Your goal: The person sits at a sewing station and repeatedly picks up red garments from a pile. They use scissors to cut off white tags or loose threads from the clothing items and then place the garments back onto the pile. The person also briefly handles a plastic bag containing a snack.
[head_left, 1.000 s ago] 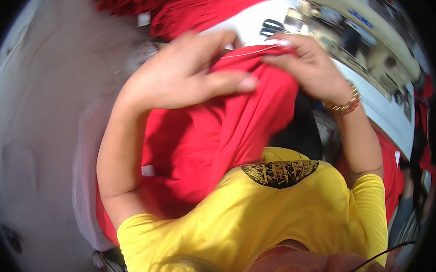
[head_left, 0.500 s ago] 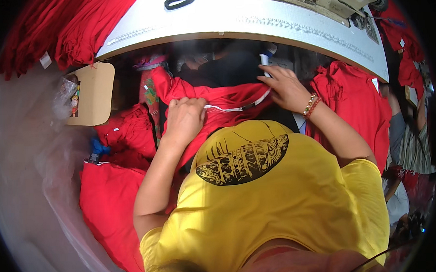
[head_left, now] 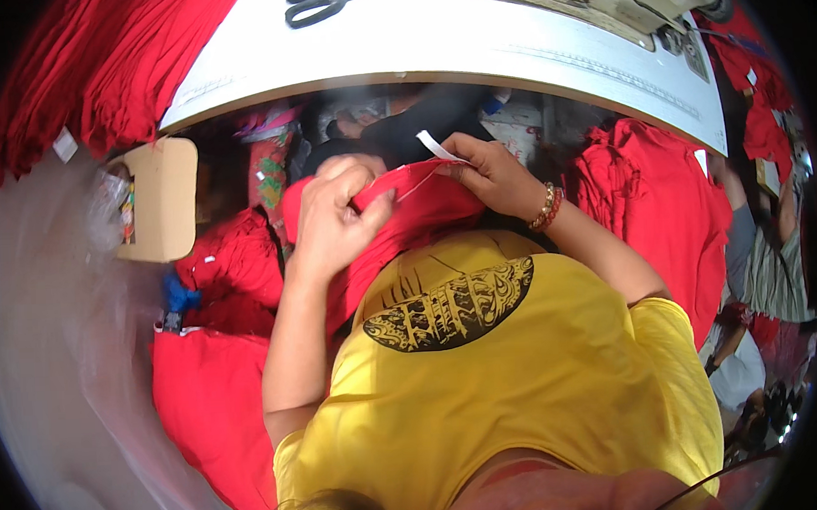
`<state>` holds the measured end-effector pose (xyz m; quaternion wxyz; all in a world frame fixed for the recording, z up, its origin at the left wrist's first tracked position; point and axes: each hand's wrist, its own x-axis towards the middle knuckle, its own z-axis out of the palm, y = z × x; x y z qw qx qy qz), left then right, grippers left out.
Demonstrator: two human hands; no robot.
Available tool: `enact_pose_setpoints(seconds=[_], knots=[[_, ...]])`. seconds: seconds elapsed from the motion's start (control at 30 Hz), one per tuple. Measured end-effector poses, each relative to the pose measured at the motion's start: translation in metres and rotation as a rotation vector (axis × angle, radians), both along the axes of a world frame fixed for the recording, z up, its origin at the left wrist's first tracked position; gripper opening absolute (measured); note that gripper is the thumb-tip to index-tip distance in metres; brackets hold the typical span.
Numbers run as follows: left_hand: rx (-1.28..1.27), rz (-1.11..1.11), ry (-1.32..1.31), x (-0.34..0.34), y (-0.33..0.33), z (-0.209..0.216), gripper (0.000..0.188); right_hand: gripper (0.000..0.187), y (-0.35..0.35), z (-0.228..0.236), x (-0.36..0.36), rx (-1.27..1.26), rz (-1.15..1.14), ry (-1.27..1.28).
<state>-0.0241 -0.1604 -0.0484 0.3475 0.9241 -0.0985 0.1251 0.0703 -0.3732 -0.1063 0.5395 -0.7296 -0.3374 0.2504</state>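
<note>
A red garment [head_left: 425, 213] lies across my lap, with its upper edge lifted between my two hands. My left hand [head_left: 338, 212] is closed on that edge, thumb toward the right. At the other end of the raised edge, my right hand [head_left: 494, 176] pinches the red cloth. A white strip of tape [head_left: 436, 147] sticks up beside the right fingertips, and a thin white line runs along the edge between the hands. Part of the cloth is hidden behind my left hand.
A white sewing table [head_left: 400, 50] spans the far side, with black-handled scissors [head_left: 316, 6] and a sewing machine [head_left: 644, 3] on it. Red garments lie in piles at the left [head_left: 209, 382] and right [head_left: 658, 217]. A cardboard box [head_left: 164, 197] stands at the left.
Both hands have come closer together and lifted the garment's edge. My right hand has moved left and the white tape now stands up beside it. The view has shifted slightly.
</note>
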Motion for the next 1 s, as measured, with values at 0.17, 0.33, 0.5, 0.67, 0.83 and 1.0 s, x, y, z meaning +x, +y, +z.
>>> enact_pose_setpoints(seconds=[0.17,0.33,0.5,0.67,0.83,1.0], knots=[[-0.012,0.187,-0.123,0.001,-0.042,-0.044,0.021,0.017,-0.017,-0.003,0.001,-0.024,-0.032,-0.227],[-0.119,0.006,0.037,-0.011,-0.055,-0.039,0.024,0.010,-0.020,-0.023,-0.011,0.044,-0.268,0.119],[-0.616,0.150,0.204,-0.011,-0.053,-0.062,0.016,0.008,-0.009,-0.025,-0.023,0.204,-0.264,0.452],[-0.842,0.159,0.274,-0.003,-0.036,-0.085,0.018,0.010,-0.005,-0.021,-0.029,0.263,-0.230,0.620],[-0.916,0.156,0.479,-0.001,-0.041,-0.088,0.017,0.015,-0.004,-0.034,-0.036,0.299,-0.290,0.551],[-0.932,0.157,0.647,-0.009,-0.039,-0.091,0.011,0.030,-0.020,-0.033,-0.036,0.104,-0.231,0.340]])
